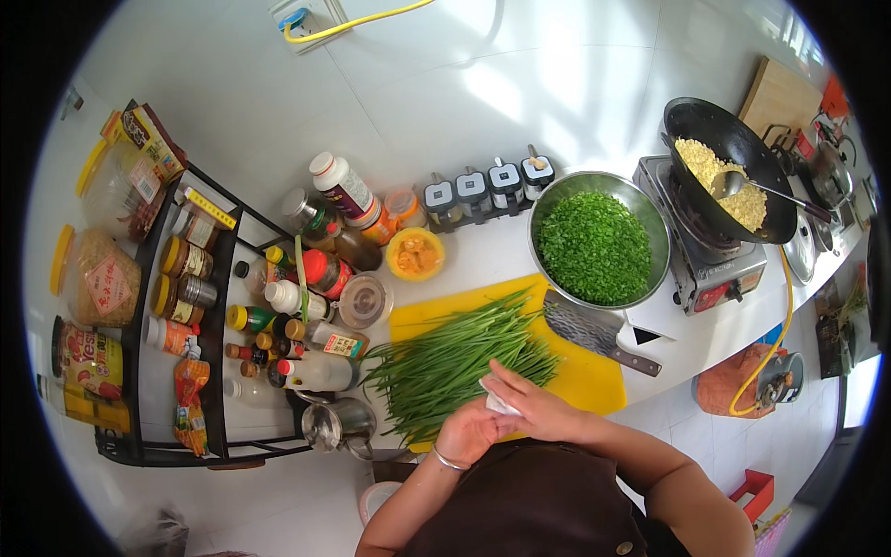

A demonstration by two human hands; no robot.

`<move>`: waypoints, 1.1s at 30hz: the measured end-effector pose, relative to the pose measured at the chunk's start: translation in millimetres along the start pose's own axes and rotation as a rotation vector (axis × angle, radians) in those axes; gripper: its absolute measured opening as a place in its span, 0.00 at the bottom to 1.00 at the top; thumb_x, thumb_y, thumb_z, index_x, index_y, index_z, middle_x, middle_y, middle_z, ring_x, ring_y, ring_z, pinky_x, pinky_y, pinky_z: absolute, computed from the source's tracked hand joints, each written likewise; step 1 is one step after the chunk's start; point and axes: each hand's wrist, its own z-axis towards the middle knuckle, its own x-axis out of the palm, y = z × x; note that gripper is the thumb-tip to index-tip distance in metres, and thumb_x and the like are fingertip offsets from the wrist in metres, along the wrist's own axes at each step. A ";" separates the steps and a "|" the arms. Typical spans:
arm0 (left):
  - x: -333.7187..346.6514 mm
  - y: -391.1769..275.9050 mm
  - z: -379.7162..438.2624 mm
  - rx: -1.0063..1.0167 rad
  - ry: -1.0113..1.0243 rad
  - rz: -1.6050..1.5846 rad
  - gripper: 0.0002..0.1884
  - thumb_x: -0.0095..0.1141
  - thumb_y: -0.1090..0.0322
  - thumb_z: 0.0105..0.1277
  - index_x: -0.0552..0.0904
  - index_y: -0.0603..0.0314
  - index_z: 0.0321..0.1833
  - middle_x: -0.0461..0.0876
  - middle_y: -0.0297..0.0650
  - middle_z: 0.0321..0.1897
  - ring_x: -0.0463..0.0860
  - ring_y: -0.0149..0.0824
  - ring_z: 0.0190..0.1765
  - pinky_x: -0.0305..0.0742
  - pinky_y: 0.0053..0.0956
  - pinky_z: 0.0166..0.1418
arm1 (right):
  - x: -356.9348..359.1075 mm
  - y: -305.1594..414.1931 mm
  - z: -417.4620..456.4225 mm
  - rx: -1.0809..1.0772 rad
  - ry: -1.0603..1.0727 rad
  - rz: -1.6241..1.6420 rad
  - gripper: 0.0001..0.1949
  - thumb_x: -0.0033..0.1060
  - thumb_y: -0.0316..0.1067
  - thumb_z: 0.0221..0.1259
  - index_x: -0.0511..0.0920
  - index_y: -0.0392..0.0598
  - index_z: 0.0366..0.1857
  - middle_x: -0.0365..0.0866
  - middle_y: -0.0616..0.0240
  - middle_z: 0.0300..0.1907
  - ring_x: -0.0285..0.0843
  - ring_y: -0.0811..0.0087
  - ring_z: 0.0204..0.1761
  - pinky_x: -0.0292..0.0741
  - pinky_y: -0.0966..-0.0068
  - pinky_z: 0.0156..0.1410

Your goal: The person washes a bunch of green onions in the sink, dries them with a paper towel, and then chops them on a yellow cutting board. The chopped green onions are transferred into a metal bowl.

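Note:
Both hands meet over the near edge of a yellow cutting board (592, 379), with a crumpled white tissue or cloth (498, 402) pressed between them. My right hand (539, 411) holds the white piece against my left hand (468, 432), whose palm is partly turned up. Beneath and beyond them lies a large bunch of long green chives (452, 362). A cleaver (581, 324) rests at the board's right side, its handle pointing right. Behind it stands a steel bowl (665, 268) full of finely chopped greens (595, 247).
At the right, a black wok (748, 150) with scrambled egg (703, 163) and a ladle (731, 184) sits tilted on a portable gas stove (717, 268). Bottles, jars and a black rack (226, 278) crowd the left. A steel pitcher (337, 425) stands near the front edge.

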 end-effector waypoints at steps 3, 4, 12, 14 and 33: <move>-16.7 13.0 -8.3 0.068 -0.244 0.823 0.26 0.56 0.68 0.68 0.72 0.71 0.68 0.76 0.50 0.66 0.78 0.48 0.65 0.71 0.42 0.70 | -9.8 -38.5 0.4 0.401 -0.152 0.426 0.27 0.54 0.25 0.67 0.67 0.47 0.71 0.78 0.47 0.64 0.84 0.49 0.55 0.80 0.62 0.61; -47.0 15.2 -11.9 0.144 -0.362 1.241 0.31 0.60 0.65 0.65 0.71 0.72 0.70 0.76 0.55 0.66 0.78 0.53 0.65 0.70 0.44 0.71 | -23.3 -38.1 13.2 0.406 -0.226 0.146 0.26 0.53 0.26 0.68 0.67 0.47 0.71 0.77 0.47 0.64 0.83 0.49 0.57 0.79 0.62 0.62; -52.1 10.0 0.2 0.330 -0.490 1.821 0.30 0.63 0.61 0.62 0.75 0.74 0.64 0.78 0.61 0.61 0.76 0.59 0.64 0.70 0.44 0.70 | 3.8 -120.6 84.8 0.321 -0.124 -0.749 0.36 0.45 0.52 0.76 0.51 0.44 0.79 0.43 0.53 0.83 0.33 0.59 0.85 0.33 0.58 0.86; -44.0 10.5 -0.1 0.339 -0.489 1.819 0.30 0.64 0.61 0.62 0.75 0.74 0.63 0.78 0.61 0.61 0.77 0.59 0.64 0.70 0.44 0.69 | 3.7 -124.4 89.4 0.308 -0.115 -0.681 0.35 0.46 0.51 0.76 0.51 0.44 0.79 0.43 0.54 0.83 0.34 0.60 0.85 0.34 0.58 0.86; -40.4 11.6 9.6 0.538 -0.408 1.588 0.13 0.62 0.76 0.58 0.85 0.69 0.47 0.87 0.50 0.47 0.86 0.48 0.51 0.79 0.37 0.58 | -148.4 -82.7 -172.7 0.725 -1.313 -0.320 0.15 0.52 0.44 0.76 0.77 0.41 0.43 0.81 0.57 0.35 0.79 0.63 0.37 0.75 0.70 0.45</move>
